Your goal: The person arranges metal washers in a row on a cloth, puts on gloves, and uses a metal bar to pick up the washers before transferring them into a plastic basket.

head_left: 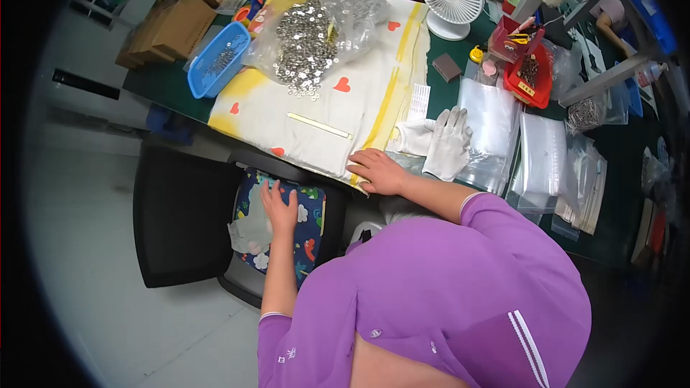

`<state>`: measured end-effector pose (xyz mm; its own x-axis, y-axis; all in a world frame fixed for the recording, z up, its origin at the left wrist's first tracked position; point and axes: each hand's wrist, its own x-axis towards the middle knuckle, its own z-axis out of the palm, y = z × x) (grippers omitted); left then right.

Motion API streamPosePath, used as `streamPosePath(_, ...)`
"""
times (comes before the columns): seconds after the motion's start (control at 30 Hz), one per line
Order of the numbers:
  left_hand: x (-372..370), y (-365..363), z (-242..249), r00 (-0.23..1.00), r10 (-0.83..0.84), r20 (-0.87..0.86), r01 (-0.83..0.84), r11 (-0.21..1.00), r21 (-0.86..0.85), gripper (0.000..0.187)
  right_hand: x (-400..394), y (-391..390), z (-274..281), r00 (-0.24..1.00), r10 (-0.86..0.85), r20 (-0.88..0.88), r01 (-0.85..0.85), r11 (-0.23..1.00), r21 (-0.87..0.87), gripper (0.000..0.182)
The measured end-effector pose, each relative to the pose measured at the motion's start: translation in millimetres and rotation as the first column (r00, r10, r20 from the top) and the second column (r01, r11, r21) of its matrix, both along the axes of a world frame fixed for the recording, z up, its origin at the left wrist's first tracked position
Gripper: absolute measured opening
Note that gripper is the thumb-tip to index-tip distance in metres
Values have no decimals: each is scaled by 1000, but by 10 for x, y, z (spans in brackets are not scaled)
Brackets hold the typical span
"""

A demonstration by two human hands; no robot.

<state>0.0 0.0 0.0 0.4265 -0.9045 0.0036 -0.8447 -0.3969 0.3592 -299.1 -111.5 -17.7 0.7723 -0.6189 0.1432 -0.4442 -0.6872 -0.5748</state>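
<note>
My left hand (279, 205) is over the patterned cushion (310, 223) on the black chair, beside a grey cloth (251, 226); its fingers are apart and it holds nothing. My right hand (379, 171) rests with spread fingers on the near edge of the white and yellow cloth (287, 151) printed with red hearts. A flat pale strip (320, 126) lies on that cloth. Beyond it, a clear plastic bag (359, 14) lies open with a heap of small metal parts (305, 39). White gloves (449, 144) lie right of my right hand.
A blue tray (219, 61) of small parts stands at the left, near cardboard boxes (183, 25). A white fan (451, 0), a red bin (528, 75) and clear plastic bags (489, 118) are at the right. Part of another person (611, 14) shows at far right.
</note>
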Motion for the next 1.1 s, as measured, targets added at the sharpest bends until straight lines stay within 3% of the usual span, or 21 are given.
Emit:
streamPosePath(0.07,-25,-89,247,979,-195,54,200,975,-95,52,-89,335,171,996,66,62,-64,997,-37,51)
streamPosePath(0.1,221,-1011,216,960,-258,112,270,955,-119,51,133,-400,2,995,41,96,-35,997,-67,51)
streamPosePath(0.2,332,-1490,115,886,-445,132,456,888,-67,55,32,-285,-26,991,66,118,-67,998,8,44)
streamPosePath(0.27,359,-1889,197,720,-672,172,672,737,67,61,37,-296,-121,991,41,126,-40,999,-13,43)
streamPosePath(0.3,367,-2034,192,697,-700,156,697,713,78,61,34,-283,-164,990,52,131,-47,998,-44,42)
streamPosePath(0.4,474,-2352,87,486,-874,27,863,484,144,71,49,-278,-107,988,25,151,-22,1000,-23,36)
streamPosePath(0.5,555,-2406,-79,437,-899,30,896,438,77,70,31,-354,-48,985,7,174,-1,999,-37,27)
streamPosePath(0.57,605,-2432,-130,409,-912,26,910,410,60,68,28,-391,2,994,51,98,-50,999,-21,24)
streamPosePath(1.1,714,-2448,-246,358,-932,50,932,361,45,64,32,-234,-163,972,-98,215,106,994,-28,26)
